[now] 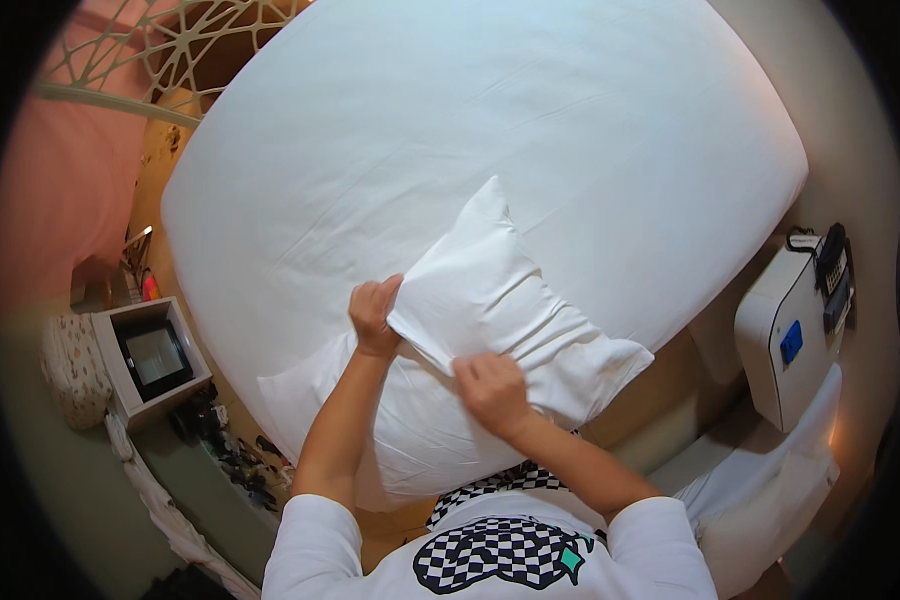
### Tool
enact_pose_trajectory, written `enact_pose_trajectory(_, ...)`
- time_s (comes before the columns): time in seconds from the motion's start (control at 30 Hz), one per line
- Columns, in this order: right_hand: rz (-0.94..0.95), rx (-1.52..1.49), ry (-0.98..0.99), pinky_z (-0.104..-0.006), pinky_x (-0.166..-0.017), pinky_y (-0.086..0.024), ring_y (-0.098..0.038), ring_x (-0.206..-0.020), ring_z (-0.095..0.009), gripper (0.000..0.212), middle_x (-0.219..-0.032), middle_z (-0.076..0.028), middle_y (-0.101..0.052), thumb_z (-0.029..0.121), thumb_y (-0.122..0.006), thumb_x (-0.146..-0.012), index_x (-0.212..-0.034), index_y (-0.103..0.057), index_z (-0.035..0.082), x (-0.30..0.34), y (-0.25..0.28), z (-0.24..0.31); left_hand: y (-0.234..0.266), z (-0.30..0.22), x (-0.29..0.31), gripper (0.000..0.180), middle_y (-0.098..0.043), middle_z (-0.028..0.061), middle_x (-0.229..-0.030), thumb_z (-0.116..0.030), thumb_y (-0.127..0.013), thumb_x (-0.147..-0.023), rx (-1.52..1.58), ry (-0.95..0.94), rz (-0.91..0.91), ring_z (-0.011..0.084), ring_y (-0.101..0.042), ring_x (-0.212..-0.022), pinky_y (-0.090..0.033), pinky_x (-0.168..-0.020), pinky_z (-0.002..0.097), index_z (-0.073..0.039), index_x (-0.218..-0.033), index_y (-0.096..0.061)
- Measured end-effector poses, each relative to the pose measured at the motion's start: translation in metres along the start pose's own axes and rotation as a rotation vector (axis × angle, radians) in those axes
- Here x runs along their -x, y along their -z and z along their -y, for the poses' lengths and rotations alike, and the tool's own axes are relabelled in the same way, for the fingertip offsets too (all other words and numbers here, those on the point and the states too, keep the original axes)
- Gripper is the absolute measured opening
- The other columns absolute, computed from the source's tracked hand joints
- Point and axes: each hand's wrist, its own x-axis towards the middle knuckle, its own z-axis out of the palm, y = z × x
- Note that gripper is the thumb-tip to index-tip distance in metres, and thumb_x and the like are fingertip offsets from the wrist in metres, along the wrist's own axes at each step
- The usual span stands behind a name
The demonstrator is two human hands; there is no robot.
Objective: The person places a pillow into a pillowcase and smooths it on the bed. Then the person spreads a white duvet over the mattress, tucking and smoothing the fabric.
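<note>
A white pillow in a wrinkled white case lies on the near edge of the bed, one pointed corner toward the bed's middle and another to the right. My left hand is closed in a pinch on the left end of the case's edge. Along that same edge, closer to me, my right hand grips the fabric with curled fingers. More white bedding lies beneath my hands; whether it belongs to the same pillow I cannot tell. The bed carries a smooth white fitted sheet.
To the left stands a small bedside cabinet with a dark tray-like object in it and clutter on the floor below. A lattice panel rises at the far left. On the right is a white case-shaped box with dark devices on top.
</note>
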Motion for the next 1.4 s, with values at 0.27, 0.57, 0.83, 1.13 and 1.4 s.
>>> enact_pose_trajectory(0.27, 0.024, 0.206, -0.249, -0.0333, -0.054, -0.032, -0.043, -0.060, -0.022, 0.023, -0.067, -0.007, -0.043, 0.008, -0.052, -0.051, -0.074, -0.048, 0.005, 0.077, 0.052, -0.039, 0.005, 0.027, 0.003, 0.016, -0.047, 0.0066, -0.068, 0.000, -0.053, -0.061, -0.203, -0.012, 0.116, 0.0258, -0.046, -0.060, -0.037, -0.058, 0.0320, -0.007, -0.074, -0.048)
enact_pose_trajectory(0.57, 0.064, -0.149, -0.465, -0.0351, -0.040, -0.037, -0.044, -0.042, -0.025, 0.015, -0.049, -0.009, -0.041, 0.009, -0.053, -0.051, -0.060, -0.042, 0.006, 0.122, 0.071, -0.009, 0.012, -0.067, -0.008, 0.015, -0.045, 0.0073, -0.068, -0.001, -0.055, -0.051, 0.334, -0.586, 0.290, 0.0208, -0.045, -0.052, -0.038, -0.046, 0.0290, -0.004, -0.064, -0.049)
enact_pose_trajectory(0.83, 0.521, -0.577, -0.399, -0.0413, -0.052, -0.043, -0.053, -0.057, -0.033, 0.019, -0.063, -0.016, -0.054, 0.012, -0.048, -0.068, -0.085, -0.045, 0.003, 0.114, 0.015, 0.027, 0.085, -0.027, 0.019, 0.014, -0.043, 0.0065, -0.057, -0.003, -0.053, -0.048, 0.039, -0.468, 0.804, 0.0226, -0.046, -0.051, -0.038, -0.045, 0.0309, -0.006, -0.059, -0.044)
enact_pose_trajectory(1.13, -0.234, -0.604, -0.696, -0.0217, -0.053, -0.041, -0.051, -0.060, -0.013, 0.017, -0.075, -0.008, -0.052, -0.006, -0.048, -0.067, -0.082, -0.050, 0.000, 0.142, 0.044, -0.007, 0.062, -0.078, -0.031, 0.010, -0.045, 0.0083, -0.061, -0.006, -0.055, -0.057, 0.206, -0.308, 1.141, 0.0255, -0.047, -0.059, -0.037, -0.051, 0.0331, -0.005, -0.063, -0.047)
enact_pose_trajectory(1.4, -0.456, -1.107, -1.400, -0.0250, -0.074, -0.040, -0.048, -0.085, -0.012, 0.042, -0.098, -0.008, -0.052, 0.017, -0.061, -0.073, -0.107, -0.045, -0.002, 0.141, 0.042, -0.126, -0.048, -0.033, -0.094, 0.015, -0.054, 0.0084, -0.077, -0.013, -0.050, -0.075, 0.088, -0.024, 0.471, 0.0182, -0.050, -0.073, -0.040, -0.065, 0.0262, -0.001, -0.083, -0.054)
